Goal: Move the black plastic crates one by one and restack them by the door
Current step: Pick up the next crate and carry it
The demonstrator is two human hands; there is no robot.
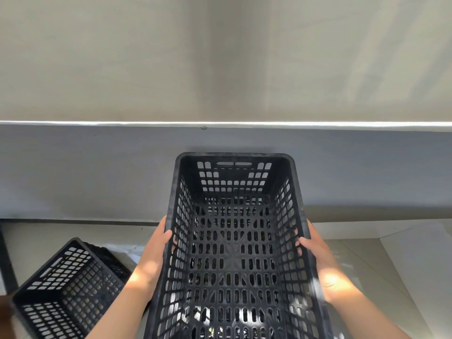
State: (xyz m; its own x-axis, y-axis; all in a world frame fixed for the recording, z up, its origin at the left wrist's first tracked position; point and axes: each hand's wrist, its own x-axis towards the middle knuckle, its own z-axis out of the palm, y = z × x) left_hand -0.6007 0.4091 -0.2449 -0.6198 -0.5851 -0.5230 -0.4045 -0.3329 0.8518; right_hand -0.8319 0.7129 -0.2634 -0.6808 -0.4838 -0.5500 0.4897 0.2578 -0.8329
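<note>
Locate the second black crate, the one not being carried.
In the head view the second crate sits on the floor at lower left, near the wall base, left of the carried crate and the left hand.

Both bare forearms reach forward and slightly inward from the bottom of the view. The left hand (156,250) clamps one long side of the crate (232,253), thumb hooked over the rim, fingers pressed on the outer wall. The right hand (315,250) mirrors it on the opposite side, thumb over the rim. Both wrists are straight, each grip closed firmly. Sunlight patches fall on both forearms.
</note>
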